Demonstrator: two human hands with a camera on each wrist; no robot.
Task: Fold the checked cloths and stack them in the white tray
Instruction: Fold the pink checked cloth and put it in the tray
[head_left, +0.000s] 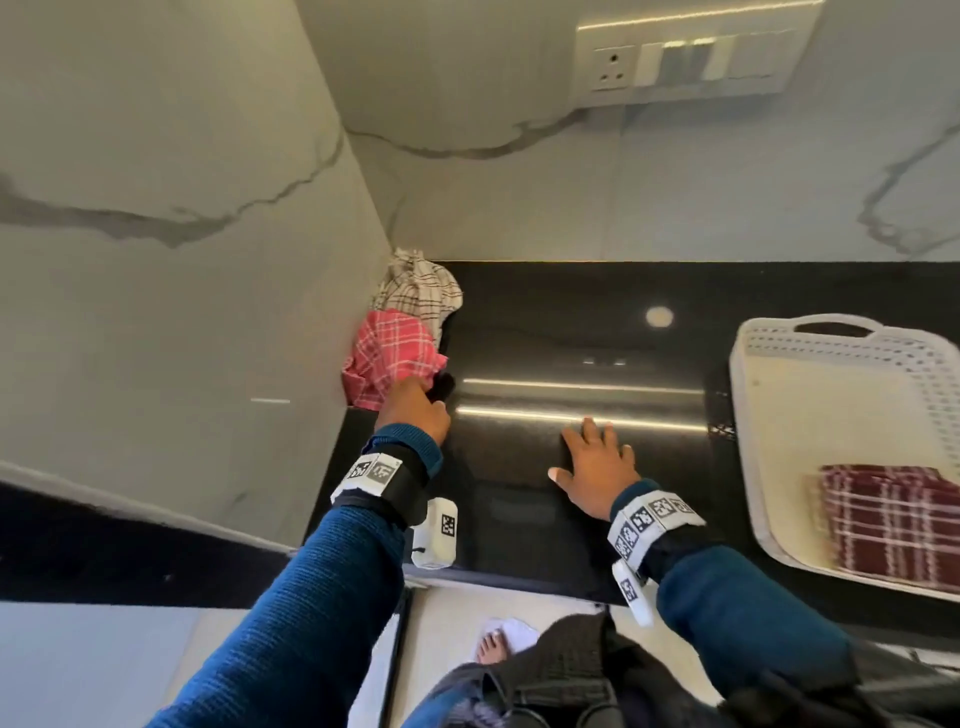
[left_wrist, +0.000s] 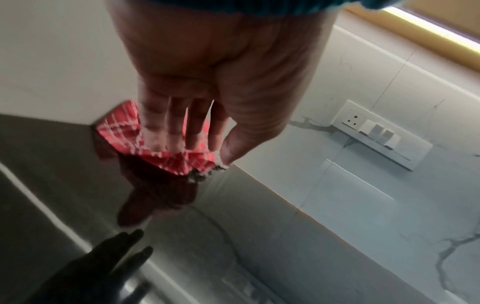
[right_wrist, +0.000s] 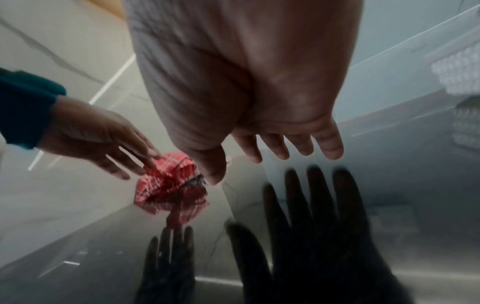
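Note:
A crumpled red checked cloth (head_left: 392, 358) lies in the counter's far left corner, with a beige checked cloth (head_left: 418, 288) bunched behind it. My left hand (head_left: 426, 387) reaches into that corner. Its straight fingers (left_wrist: 176, 135) touch the red cloth (left_wrist: 122, 133) without curling round it. My right hand (head_left: 592, 457) is spread flat, palm down, just above the black counter (head_left: 571, 338); its fingers (right_wrist: 330, 148) hold nothing. In the right wrist view the left hand (right_wrist: 130, 162) meets the red cloth (right_wrist: 166, 191). A folded maroon checked cloth (head_left: 888, 519) lies in the white tray (head_left: 737, 374) at right.
Marble walls close the corner on the left and behind the counter. A socket and switch panel (head_left: 685, 57) sits high on the back wall. The counter's front edge runs just below my wrists. The glossy counter mirrors both hands.

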